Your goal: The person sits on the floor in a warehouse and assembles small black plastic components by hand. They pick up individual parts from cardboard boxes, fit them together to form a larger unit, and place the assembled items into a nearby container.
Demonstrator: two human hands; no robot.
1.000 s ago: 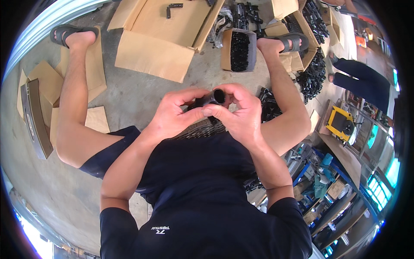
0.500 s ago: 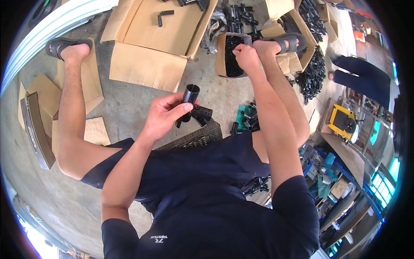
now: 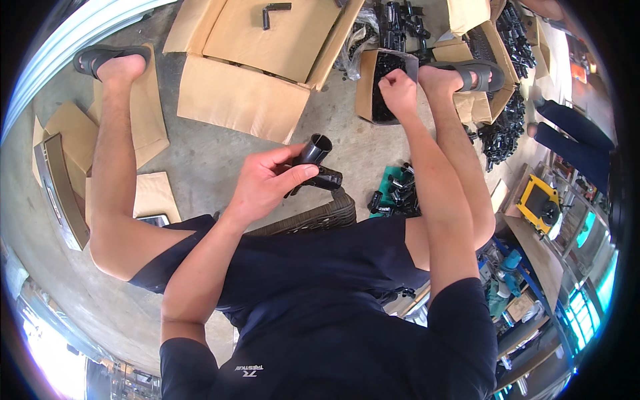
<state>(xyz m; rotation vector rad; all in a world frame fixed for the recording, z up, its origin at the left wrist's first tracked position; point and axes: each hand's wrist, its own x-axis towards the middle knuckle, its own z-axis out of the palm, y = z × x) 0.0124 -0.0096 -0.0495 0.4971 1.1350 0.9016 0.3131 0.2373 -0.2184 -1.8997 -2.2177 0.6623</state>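
Note:
My left hand (image 3: 263,187) is closed round a black tubular pipe fitting (image 3: 316,151) with an open round mouth and a side branch, held tilted above the floor in front of my lap. My right hand (image 3: 400,95) is over a small carton (image 3: 365,87) of small black parts (image 3: 389,65). Its fingers are curled together, and whatever they hold is hidden. Between my knees, several black fittings (image 3: 404,188) lie on a green sheet (image 3: 387,180).
A large open carton (image 3: 241,110) with an L-shaped black piece (image 3: 267,15) stands ahead. More black parts (image 3: 501,139) are heaped beyond my right foot. A wicker rim (image 3: 337,212) is near my lap. Another person's dark-trousered legs (image 3: 573,137) are at the right.
The fitting in my left hand has tipped toward the right. My right hand's fingers have curled tighter over the small carton. The whole view has shifted, moving the scene rightward.

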